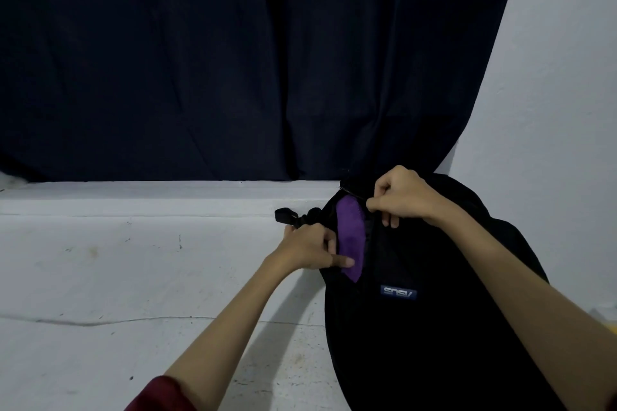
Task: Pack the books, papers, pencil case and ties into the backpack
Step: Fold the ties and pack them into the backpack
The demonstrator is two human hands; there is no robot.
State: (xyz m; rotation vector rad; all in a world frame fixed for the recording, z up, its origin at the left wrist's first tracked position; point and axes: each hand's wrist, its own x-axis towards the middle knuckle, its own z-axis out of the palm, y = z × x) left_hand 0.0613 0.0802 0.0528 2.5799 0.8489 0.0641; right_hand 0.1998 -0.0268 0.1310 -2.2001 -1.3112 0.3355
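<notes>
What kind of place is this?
Likely a plain room at home: a dark curtain hung on a white wall, a scuffed white surface, and a black backpack.

Backpack (434, 327): black, blue label (398, 292). Lining (349, 237): purple. Curtain (233, 60): navy. Floor (133, 277): white, speckled. Sleeve (160, 394): maroon.

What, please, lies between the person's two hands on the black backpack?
In the head view, a purple item shows in the backpack's opening, between the left hand and the right hand.
</notes>
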